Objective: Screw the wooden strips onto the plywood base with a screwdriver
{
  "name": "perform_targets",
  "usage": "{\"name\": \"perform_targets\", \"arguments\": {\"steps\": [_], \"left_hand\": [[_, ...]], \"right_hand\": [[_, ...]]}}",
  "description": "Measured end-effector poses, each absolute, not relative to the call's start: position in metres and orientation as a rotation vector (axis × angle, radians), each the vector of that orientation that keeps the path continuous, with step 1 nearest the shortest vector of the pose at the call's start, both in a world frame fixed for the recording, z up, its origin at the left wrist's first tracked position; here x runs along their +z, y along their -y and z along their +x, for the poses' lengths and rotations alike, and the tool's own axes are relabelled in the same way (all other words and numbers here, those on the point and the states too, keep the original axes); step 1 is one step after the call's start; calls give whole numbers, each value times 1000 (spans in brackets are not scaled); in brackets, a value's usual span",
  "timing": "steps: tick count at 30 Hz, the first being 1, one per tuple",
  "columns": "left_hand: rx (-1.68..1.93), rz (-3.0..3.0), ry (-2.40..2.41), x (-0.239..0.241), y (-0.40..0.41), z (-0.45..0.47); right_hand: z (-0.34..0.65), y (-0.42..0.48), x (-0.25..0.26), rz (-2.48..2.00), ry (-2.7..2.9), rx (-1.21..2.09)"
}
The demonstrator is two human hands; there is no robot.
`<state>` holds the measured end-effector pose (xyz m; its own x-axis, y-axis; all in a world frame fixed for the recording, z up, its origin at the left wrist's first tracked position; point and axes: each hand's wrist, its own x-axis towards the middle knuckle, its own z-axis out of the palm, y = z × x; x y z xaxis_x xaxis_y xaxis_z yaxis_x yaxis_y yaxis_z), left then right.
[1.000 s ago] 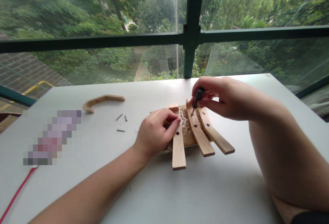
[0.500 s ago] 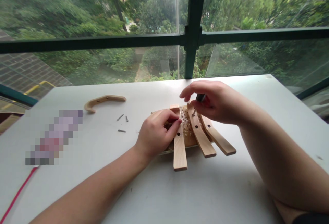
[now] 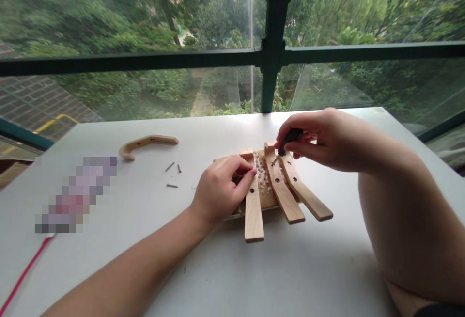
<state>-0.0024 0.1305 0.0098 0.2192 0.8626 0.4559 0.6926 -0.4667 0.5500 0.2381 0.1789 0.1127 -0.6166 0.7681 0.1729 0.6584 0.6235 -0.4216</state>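
Note:
A wooden assembly point(image 3: 265, 193) lies on the white table point(image 3: 218, 268): a board studded with pegs and three curved wooden slats point(image 3: 253, 215) fanning toward me. My left hand point(image 3: 220, 188) is closed over the board's left side, fingertips pressing beside the left slat. My right hand point(image 3: 323, 140) pinches a small black-handled screwdriver point(image 3: 286, 141), its tip down at the top of the middle slat point(image 3: 285, 196).
A loose curved wooden slat point(image 3: 147, 143) lies at the table's back left, with three small screws point(image 3: 173, 174) near it. A blurred patch point(image 3: 74, 193) and a red cord point(image 3: 23, 273) sit at the left edge. A green-framed window point(image 3: 271, 55) stands behind.
My right hand regripped the screwdriver: fingers lifted over it half a second ago, now pinch the handle again, tilted right. My left hand has stayed on the board.

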Motion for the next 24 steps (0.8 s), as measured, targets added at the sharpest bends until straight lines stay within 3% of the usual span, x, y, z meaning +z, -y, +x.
{"name": "perform_targets", "arguments": {"steps": [11, 17, 24], "left_hand": [[1103, 2290, -1449, 9, -131, -4], [1093, 2334, -1414, 9, -132, -6], [1092, 2372, -1380, 9, -132, -6]], "right_hand": [[200, -182, 87, -1212, 2250, -5], [199, -184, 79, -853, 2272, 311], [226, -177, 103, -951, 2505, 604]]}}
